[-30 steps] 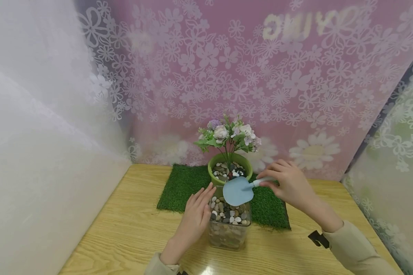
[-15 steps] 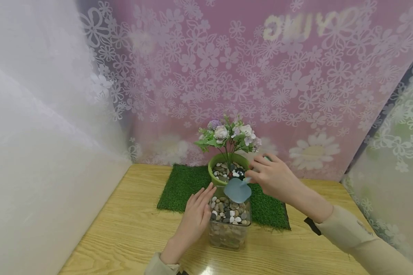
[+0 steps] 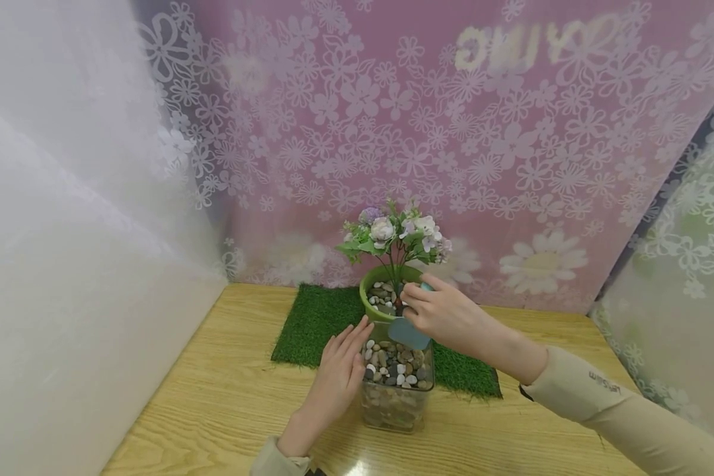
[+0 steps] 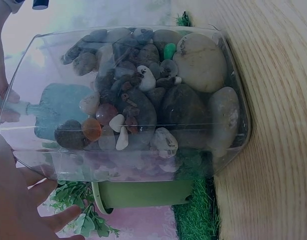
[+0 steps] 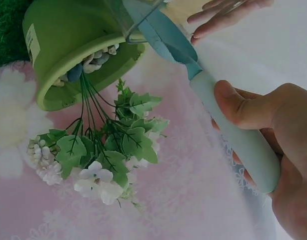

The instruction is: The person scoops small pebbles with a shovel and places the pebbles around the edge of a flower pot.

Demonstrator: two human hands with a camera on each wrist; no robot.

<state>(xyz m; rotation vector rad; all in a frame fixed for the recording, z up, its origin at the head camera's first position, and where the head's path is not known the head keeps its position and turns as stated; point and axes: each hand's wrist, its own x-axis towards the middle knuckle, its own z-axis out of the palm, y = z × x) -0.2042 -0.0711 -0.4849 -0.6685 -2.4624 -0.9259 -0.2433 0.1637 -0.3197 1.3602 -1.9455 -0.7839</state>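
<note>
My right hand (image 3: 443,317) grips the pale handle (image 5: 238,135) of a small blue trowel, thumb along its side. The trowel's blade (image 3: 409,334) points down inside the far part of a clear square container (image 3: 397,418) full of pebbles (image 3: 393,362). Seen through the wall in the left wrist view, the blade (image 4: 63,107) sits beside the upper stones. My left hand (image 3: 336,370) rests with straight fingers at the container's left rim. Right behind stands a green pot (image 3: 365,305) with pebbles and artificial flowers (image 3: 383,231), partly covered by my right hand.
A strip of artificial grass (image 3: 318,324) lies under the pot on the wooden table (image 3: 214,396). Pink flower-printed sheeting (image 3: 345,132) hangs close behind, with pale sheets (image 3: 83,264) at both sides.
My right hand has moved left and in over the container, and the trowel has turned from lying flat above the rim to blade down inside it. My left hand stays put.
</note>
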